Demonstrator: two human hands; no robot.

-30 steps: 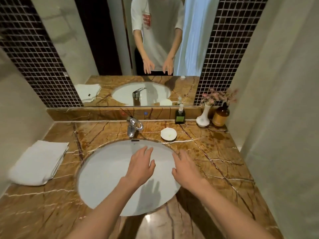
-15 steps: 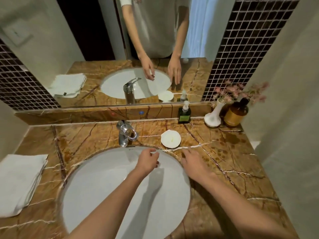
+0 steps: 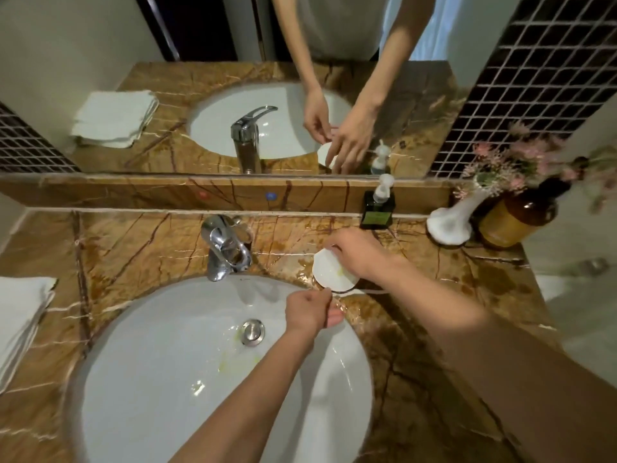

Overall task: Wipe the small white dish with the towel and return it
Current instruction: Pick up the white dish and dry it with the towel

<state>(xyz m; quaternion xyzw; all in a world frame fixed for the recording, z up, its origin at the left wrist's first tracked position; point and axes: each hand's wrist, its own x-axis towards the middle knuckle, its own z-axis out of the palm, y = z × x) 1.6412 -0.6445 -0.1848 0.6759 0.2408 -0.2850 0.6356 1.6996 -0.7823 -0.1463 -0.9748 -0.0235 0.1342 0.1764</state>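
- The small white dish [image 3: 329, 270] sits on the brown marble table [image 3: 140, 248], just behind the far right rim of the white sink [image 3: 160, 345] and to the right of the chrome tap [image 3: 225, 248].
- The right hand [image 3: 359, 253] lies over the dish from the right, fingers curled around its far edge and palm covering its right side; its grip is on the dish, though whether the dish is lifted off the table cannot be told.
- A faint yellowish smear shows on the dish's inner face beside the palm.
- The left hand [image 3: 309, 312] hovers over the sink's far right rim, just in front of the dish, fingers curled in loosely with nothing between them; its fingertips are close to the dish's near edge without clearly touching.
- The folded white towel [image 3: 20, 315] lies at the left edge of the table, well apart from both hands.
- Along the back ledge to the right stand a dark soap dispenser [image 3: 379, 208], a white vase [image 3: 450, 222] with pink flowers, and an amber jar [image 3: 516, 218].
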